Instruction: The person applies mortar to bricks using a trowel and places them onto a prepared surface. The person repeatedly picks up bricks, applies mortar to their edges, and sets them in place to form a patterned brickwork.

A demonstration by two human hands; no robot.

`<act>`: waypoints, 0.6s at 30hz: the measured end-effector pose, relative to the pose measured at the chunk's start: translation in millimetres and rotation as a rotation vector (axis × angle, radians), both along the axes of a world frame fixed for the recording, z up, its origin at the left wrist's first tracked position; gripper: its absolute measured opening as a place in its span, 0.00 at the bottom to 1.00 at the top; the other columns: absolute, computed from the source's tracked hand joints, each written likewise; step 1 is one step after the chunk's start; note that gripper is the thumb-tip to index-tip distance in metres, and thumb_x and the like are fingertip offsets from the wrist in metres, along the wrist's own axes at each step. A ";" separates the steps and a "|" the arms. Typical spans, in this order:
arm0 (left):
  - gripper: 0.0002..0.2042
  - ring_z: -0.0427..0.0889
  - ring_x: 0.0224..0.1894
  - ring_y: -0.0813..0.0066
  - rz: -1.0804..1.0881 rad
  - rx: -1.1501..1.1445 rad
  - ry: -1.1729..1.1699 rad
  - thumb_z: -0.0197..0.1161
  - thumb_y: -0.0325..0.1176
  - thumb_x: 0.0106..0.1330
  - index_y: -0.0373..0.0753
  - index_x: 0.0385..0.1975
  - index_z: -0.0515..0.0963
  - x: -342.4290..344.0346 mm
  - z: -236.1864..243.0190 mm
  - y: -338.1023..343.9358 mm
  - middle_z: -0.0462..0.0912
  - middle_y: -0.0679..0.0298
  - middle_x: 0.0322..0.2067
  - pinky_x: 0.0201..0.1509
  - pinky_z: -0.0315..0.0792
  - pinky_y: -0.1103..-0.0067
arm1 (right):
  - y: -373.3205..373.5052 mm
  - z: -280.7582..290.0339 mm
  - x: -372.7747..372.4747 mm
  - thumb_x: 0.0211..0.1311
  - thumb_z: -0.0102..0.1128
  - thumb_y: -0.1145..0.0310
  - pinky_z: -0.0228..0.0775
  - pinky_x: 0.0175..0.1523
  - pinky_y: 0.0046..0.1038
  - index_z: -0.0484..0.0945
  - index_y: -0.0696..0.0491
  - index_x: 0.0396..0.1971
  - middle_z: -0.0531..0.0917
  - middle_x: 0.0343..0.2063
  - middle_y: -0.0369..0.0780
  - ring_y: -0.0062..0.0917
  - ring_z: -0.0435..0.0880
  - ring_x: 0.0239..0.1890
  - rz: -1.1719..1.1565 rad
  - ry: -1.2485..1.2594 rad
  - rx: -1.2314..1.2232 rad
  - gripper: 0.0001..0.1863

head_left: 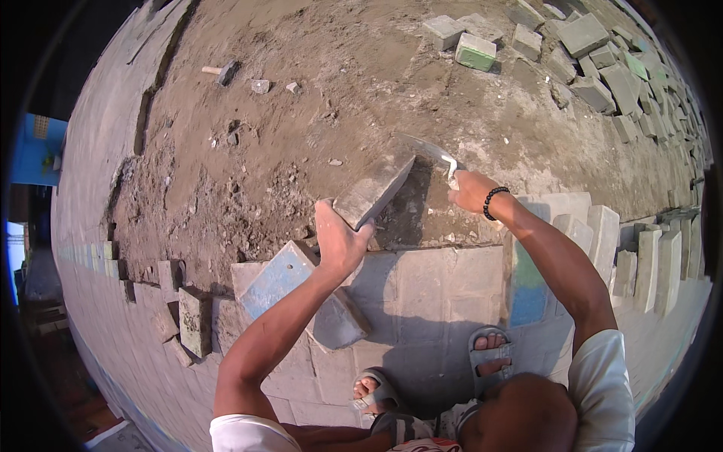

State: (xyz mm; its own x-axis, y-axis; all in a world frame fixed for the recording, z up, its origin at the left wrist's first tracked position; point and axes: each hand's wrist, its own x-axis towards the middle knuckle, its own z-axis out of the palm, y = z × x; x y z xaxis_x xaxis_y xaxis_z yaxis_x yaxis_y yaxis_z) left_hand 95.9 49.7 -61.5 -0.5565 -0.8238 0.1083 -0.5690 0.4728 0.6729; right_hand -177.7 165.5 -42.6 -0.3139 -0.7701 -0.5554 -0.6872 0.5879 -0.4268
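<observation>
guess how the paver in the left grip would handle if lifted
The paver looks stiff, with straight edges; probably heavy for its size, given its concrete-like body; and might tip, since the left grip holds its near end.

1. So the first thing's a grey rectangular concrete paving block point(369, 191), pretty dusty, with brownish dirt smeared on its paler broad face. It's gripped at its near end by the left hand point(340, 239) and tipped well off flat, its far end angled up and to the right. A darker narrow side faces right, in shade. Can't really tell if any edge touches the brown dirt point(294, 124) below.

2. Other one's a metal trowel with a thin flat grey blade point(424, 147) and a whitish bent neck. Handle's mostly hidden in the right hand point(473, 193). Blade points up and left, just past the block's far corner, over the dirt.
</observation>
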 end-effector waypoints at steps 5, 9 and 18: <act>0.34 0.75 0.47 0.45 0.048 0.256 -0.181 0.78 0.32 0.49 0.29 0.49 0.62 28.5 8.7 -1.2 0.71 0.43 0.45 0.52 0.70 0.62 | 23.4 55.4 70.1 0.57 0.56 0.68 0.76 0.40 0.49 0.70 0.67 0.36 0.81 0.26 0.60 0.54 0.84 0.32 0.080 -0.065 -0.194 0.15; 0.34 0.74 0.47 0.45 0.001 0.199 -0.174 0.78 0.31 0.48 0.29 0.49 0.62 37.3 -7.9 7.7 0.71 0.43 0.45 0.52 0.70 0.63 | 50.6 31.0 101.6 0.57 0.58 0.68 0.76 0.36 0.49 0.70 0.64 0.37 0.80 0.24 0.58 0.55 0.83 0.29 0.281 0.054 -0.281 0.15; 0.35 0.80 0.46 0.43 -0.211 0.091 -0.540 0.73 0.51 0.53 0.27 0.48 0.66 19.5 12.7 -14.9 0.79 0.40 0.41 0.51 0.74 0.61 | 32.2 3.9 5.8 0.61 0.58 0.66 0.74 0.44 0.48 0.71 0.67 0.43 0.82 0.31 0.59 0.54 0.83 0.37 -0.053 0.115 -0.128 0.19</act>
State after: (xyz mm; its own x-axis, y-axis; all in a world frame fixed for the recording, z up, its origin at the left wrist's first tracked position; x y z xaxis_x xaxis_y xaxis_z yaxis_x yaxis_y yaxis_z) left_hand 115.4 34.8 -48.7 -0.6664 -0.6815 -0.3024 -0.7421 0.5671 0.3573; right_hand -171.9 197.8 -38.7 -0.4121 -0.8129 -0.4115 -0.7054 0.5706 -0.4206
